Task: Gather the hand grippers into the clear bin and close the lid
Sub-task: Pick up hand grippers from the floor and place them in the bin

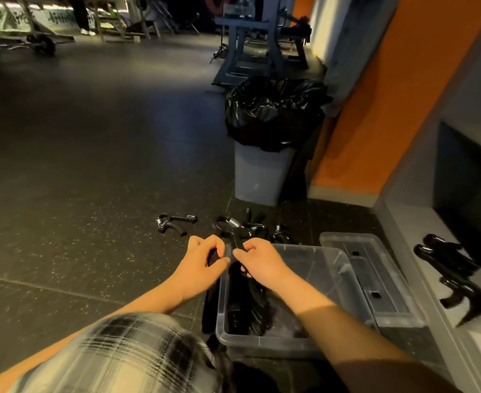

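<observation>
Black hand gripper (235, 236), pinched by left hand (202, 260) and right hand (262, 260), wants lowering flat into the clear bin (262, 342).

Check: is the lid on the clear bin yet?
No, the lid lies flat beside the open clear bin, on its right.

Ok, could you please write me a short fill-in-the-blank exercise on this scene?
The left hand and right hand hold a ___ at the bin's rim.
The lid lies to the ___ of the bin.
The trash can has a ___ bag.
Missing: gripper; right; black.
</observation>
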